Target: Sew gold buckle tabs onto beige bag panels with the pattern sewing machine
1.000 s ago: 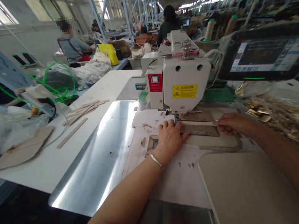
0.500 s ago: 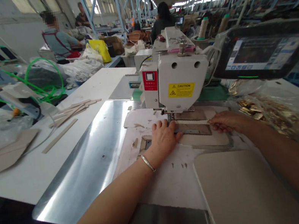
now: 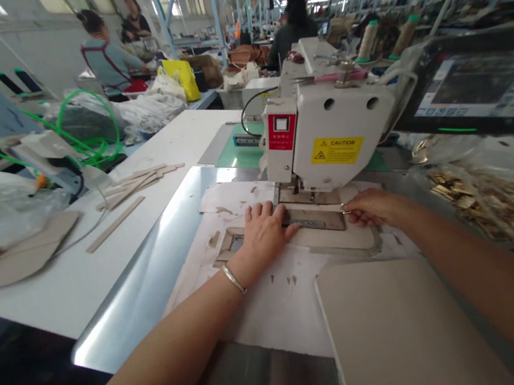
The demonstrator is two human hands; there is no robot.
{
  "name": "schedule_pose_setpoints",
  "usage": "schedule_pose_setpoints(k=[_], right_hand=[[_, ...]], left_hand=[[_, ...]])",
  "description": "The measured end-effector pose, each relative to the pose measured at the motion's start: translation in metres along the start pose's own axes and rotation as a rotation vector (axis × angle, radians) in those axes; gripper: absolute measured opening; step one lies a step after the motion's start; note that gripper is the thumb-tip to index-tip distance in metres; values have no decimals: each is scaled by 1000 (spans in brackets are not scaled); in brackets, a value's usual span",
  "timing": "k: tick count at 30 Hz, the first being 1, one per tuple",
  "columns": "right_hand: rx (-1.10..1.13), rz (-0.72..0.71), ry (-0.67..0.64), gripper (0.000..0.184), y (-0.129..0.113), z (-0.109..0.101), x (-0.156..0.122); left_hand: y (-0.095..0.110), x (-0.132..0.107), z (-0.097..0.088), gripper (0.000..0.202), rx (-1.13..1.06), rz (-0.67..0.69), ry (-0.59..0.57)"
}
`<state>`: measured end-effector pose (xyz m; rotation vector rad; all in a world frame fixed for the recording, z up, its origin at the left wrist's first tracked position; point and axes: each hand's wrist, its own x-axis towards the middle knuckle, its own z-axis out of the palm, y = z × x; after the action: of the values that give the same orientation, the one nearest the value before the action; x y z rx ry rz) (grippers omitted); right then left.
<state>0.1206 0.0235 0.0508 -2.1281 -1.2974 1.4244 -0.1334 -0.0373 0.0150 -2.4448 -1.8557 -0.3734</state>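
Observation:
Under the head of the white sewing machine (image 3: 342, 127) lies a pale template (image 3: 256, 299) with cut-out windows and a beige panel (image 3: 340, 241) in it. My left hand (image 3: 264, 234) lies flat on the template, fingers apart, beside the long window. A narrow beige strip (image 3: 312, 209) runs between my hands along that window. At the strip's right end my right hand (image 3: 371, 207) is closed in a pinch on a small shiny metal tool (image 3: 344, 208); its exact kind is hidden by the fingers. Nearer to me rests a large beige panel (image 3: 394, 321).
Left of the template are a shiny metal plate (image 3: 152, 277) and a white table (image 3: 71, 298) with several loose beige strips (image 3: 116, 224). A control screen (image 3: 471, 85) and a plastic bag of gold-coloured metal pieces (image 3: 477, 200) are at the right. Other people sit farther back.
The template and panel have slid left relative to the machine head, and both hands have moved with them. The camera view has also turned slightly left.

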Motion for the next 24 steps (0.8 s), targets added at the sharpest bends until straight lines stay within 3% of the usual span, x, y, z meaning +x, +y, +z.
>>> schedule_pose_setpoints(k=[12, 17, 24], right_hand=[[9, -21, -14, 12, -31, 35, 2], [0, -14, 1, 11, -28, 22, 5], [34, -17, 12, 11, -4, -7, 6]], left_hand=[[-39, -3, -4, 45, 4, -46, 1], [-27, 5, 0, 43, -11, -23, -5], [1, 6, -5, 50, -50, 13, -82]])
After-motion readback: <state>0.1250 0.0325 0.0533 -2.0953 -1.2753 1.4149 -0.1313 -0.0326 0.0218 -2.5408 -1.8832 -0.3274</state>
